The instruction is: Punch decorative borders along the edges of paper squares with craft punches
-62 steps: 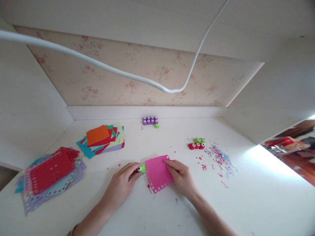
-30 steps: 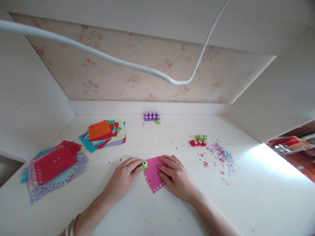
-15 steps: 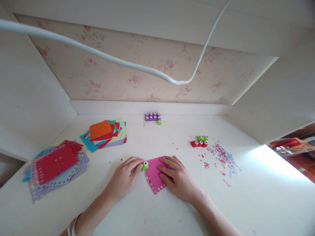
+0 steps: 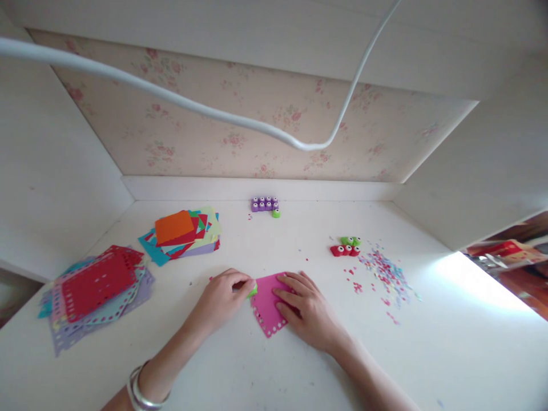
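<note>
A pink sheet of paper (image 4: 269, 305) lies on the white table, with small punched holes along its left and lower edges. My right hand (image 4: 306, 308) rests flat on its right part, fingers spread. At the sheet's upper left corner sits a green craft punch (image 4: 253, 290), mostly covered by my left hand (image 4: 226, 294). The thumb and fingers of that hand are closed on the punch, pressing at its top.
Punched, colourful sheets (image 4: 98, 285) are piled at the left, beside a stack of coloured paper (image 4: 175, 228). Purple punches (image 4: 264, 204) stand at the back. Red punches (image 4: 345, 250) are near scattered confetti (image 4: 387, 274) on the right. A white cable (image 4: 192, 105) hangs across the view.
My left hand has shifted from the punch's side onto its top, hiding the white button that showed before. My right hand and the pink sheet have stayed put.
</note>
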{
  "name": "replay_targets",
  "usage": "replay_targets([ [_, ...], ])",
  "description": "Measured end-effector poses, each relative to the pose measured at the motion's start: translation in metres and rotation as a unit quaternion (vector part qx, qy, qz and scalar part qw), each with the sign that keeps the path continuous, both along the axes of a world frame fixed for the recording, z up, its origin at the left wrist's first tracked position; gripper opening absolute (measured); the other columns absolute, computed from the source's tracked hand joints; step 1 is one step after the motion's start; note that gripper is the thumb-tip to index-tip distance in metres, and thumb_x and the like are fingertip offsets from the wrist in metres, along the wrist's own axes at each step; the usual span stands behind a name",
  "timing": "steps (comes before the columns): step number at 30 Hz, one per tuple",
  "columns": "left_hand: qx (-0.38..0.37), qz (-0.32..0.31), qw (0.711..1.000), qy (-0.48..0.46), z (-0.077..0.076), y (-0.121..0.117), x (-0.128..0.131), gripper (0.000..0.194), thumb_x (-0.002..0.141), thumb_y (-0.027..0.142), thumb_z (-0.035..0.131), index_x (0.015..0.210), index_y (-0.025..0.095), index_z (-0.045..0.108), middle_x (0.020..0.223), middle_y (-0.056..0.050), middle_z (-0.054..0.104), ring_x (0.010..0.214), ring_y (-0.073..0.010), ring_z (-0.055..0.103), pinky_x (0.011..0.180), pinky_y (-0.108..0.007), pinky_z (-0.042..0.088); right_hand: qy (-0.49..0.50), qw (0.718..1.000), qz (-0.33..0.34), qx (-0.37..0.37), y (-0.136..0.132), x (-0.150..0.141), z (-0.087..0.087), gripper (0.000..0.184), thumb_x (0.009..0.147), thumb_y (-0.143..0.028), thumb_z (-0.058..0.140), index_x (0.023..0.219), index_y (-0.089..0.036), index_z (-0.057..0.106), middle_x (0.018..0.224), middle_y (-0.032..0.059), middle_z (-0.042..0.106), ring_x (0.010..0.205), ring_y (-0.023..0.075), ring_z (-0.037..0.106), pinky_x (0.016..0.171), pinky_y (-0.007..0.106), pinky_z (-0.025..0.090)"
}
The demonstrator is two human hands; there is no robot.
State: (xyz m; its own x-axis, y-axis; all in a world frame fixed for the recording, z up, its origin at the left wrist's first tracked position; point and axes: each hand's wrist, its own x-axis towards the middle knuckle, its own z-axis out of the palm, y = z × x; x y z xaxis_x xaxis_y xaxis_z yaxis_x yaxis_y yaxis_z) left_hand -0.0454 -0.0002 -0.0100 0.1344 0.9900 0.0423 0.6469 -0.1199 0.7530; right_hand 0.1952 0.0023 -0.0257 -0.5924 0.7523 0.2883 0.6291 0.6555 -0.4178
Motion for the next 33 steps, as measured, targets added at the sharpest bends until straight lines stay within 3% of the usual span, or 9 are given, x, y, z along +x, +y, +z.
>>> replay_targets([
  [4, -0.021, 0.007, 0.999, 0.050, -0.002, 0.010, 0.004, 0.021, 0.085, 0.030, 0.054, 0.069, 0.020, 0.063, 0.079, -0.003, 0.063, 0.074, -0.0182, 0.061, 0.069, -0.029, 0.046, 0.004, 1.000, -0.003, -0.003, 0.000, 0.000, 0.000, 0.030, 0.092, -0.023, 0.057, 0.119, -0.029, 0.069, 0.131, 0.0071, 0.062, 0.126, 0.0281, 0.052, 0.111, 0.057, 0.034],
  [10, -0.031, -0.024, 0.997, 0.061, -0.012, 0.024, 0.006, 0.013, 0.078, 0.020, 0.056, 0.065, 0.019, 0.055, 0.071, 0.000, 0.056, 0.065, -0.0153, 0.054, 0.061, -0.025, 0.039, 0.019, 1.000, -0.003, 0.006, -0.001, -0.001, -0.002, 0.030, 0.091, -0.023, 0.058, 0.117, -0.030, 0.070, 0.129, 0.0068, 0.064, 0.124, 0.0276, 0.054, 0.110, 0.056, 0.035],
  [14, -0.039, -0.047, 0.997, 0.053, -0.005, 0.024, 0.000, 0.017, 0.081, 0.026, 0.056, 0.067, 0.018, 0.059, 0.069, 0.000, 0.058, 0.065, -0.0159, 0.055, 0.060, -0.024, 0.041, 0.027, 1.000, 0.000, 0.012, -0.001, 0.000, -0.003, 0.030, 0.091, -0.024, 0.058, 0.118, -0.030, 0.070, 0.128, 0.0070, 0.064, 0.124, 0.0274, 0.054, 0.110, 0.056, 0.036],
  [18, -0.038, -0.060, 0.997, 0.036, 0.004, 0.012, -0.014, 0.025, 0.088, 0.036, 0.052, 0.077, 0.019, 0.067, 0.081, -0.003, 0.066, 0.076, -0.0182, 0.062, 0.069, -0.026, 0.047, 0.029, 1.000, 0.002, 0.007, -0.001, 0.000, -0.001, 0.031, 0.091, -0.021, 0.057, 0.117, -0.028, 0.070, 0.128, 0.0077, 0.064, 0.123, 0.0274, 0.054, 0.110, 0.056, 0.037],
  [21, -0.023, -0.041, 0.999, 0.019, 0.003, 0.001, -0.028, 0.030, 0.091, 0.039, 0.049, 0.084, 0.021, 0.071, 0.087, -0.004, 0.069, 0.081, -0.0192, 0.064, 0.072, -0.027, 0.050, 0.045, 0.999, 0.005, 0.011, 0.001, 0.002, -0.001, 0.030, 0.090, -0.018, 0.056, 0.115, -0.026, 0.071, 0.126, 0.0091, 0.065, 0.121, 0.0275, 0.055, 0.107, 0.054, 0.041],
  [27, 0.013, 0.038, 0.999, -0.034, -0.013, -0.016, -0.041, 0.040, 0.095, 0.046, 0.043, 0.099, 0.020, 0.073, 0.096, -0.006, 0.072, 0.059, -0.0149, 0.062, 0.058, -0.027, 0.053, 0.089, 0.996, -0.004, 0.025, -0.004, -0.008, 0.009, 0.030, 0.094, -0.019, 0.052, 0.119, -0.024, 0.067, 0.119, 0.0095, 0.067, 0.118, 0.0257, 0.056, 0.106, 0.049, 0.044],
  [33, 0.019, 0.051, 0.998, -0.044, -0.022, -0.020, -0.040, 0.035, 0.094, 0.046, 0.046, 0.098, 0.023, 0.072, 0.098, -0.004, 0.075, 0.083, -0.0211, 0.070, 0.075, -0.031, 0.057, 0.067, 0.995, 0.060, -0.039, -0.014, -0.055, 0.030, 0.037, 0.095, -0.024, 0.052, 0.133, -0.023, 0.056, 0.133, 0.0076, 0.060, 0.120, 0.0211, 0.057, 0.103, 0.033, 0.047],
])
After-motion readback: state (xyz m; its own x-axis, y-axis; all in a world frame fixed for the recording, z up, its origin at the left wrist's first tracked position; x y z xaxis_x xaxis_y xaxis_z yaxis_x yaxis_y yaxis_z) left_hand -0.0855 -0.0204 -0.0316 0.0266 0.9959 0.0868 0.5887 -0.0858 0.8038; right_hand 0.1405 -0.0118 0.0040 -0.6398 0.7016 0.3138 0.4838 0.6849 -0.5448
